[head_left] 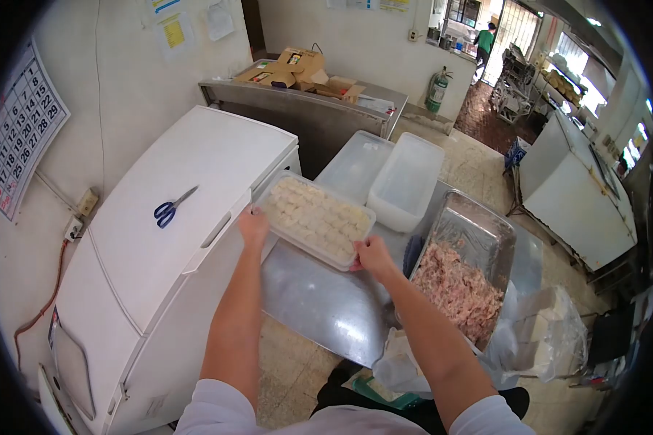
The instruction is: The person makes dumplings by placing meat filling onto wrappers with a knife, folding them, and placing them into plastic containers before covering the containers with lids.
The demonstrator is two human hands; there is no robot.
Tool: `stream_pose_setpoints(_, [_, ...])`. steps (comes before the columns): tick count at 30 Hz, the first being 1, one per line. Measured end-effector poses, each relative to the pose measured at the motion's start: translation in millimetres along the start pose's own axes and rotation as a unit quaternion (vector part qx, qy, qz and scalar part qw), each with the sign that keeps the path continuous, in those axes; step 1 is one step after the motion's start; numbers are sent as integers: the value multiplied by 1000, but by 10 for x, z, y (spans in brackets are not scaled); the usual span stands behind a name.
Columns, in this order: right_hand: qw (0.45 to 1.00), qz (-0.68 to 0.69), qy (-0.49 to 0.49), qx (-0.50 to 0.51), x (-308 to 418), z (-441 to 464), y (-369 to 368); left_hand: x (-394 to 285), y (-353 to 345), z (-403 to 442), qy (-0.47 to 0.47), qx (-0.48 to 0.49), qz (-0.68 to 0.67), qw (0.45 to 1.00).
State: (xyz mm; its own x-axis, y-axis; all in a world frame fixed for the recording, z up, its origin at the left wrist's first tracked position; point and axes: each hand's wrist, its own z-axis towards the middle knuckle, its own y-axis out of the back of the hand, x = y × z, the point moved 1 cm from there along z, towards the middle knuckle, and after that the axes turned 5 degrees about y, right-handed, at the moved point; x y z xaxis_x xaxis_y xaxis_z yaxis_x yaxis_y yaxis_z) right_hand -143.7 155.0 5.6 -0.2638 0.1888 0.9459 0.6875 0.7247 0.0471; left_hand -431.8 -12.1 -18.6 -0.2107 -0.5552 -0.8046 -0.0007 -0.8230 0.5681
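Note:
Both hands grip a translucent plastic container [315, 254] packed with rows of pale dumplings [315, 215]. My left hand [254, 226] is closed on its left end, close to the white freezer's edge. At the near right corner, my right hand [374, 256] has its fingers wrapped round the rim. Beyond the container lie a flat translucent lid or tray [357, 165] and a deeper translucent plastic box [408, 177]. To the right of my right hand stands a metal pan [479, 210] with raw ground meat [461, 290] in it.
A white chest freezer [167, 167] with blue-handled scissors [173, 208] on top fills the left. The steel table [319, 304] lies below my hands. Plastic bags [548, 330] sit at right. Cardboard boxes [297, 67], a fire extinguisher [438, 90] and a distant person [485, 43] are behind.

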Motion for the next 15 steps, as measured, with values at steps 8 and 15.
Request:
stream_pose_setpoints(8, [1000, -6, -16, -15, 52, -89, -15, -658, 68, -495, -257, 65, 222, 938])
stream_pose_setpoints(15, [939, -274, 120, -173, 41, 111, 588, -1281, -385, -902, -207, 235, 289, 905])
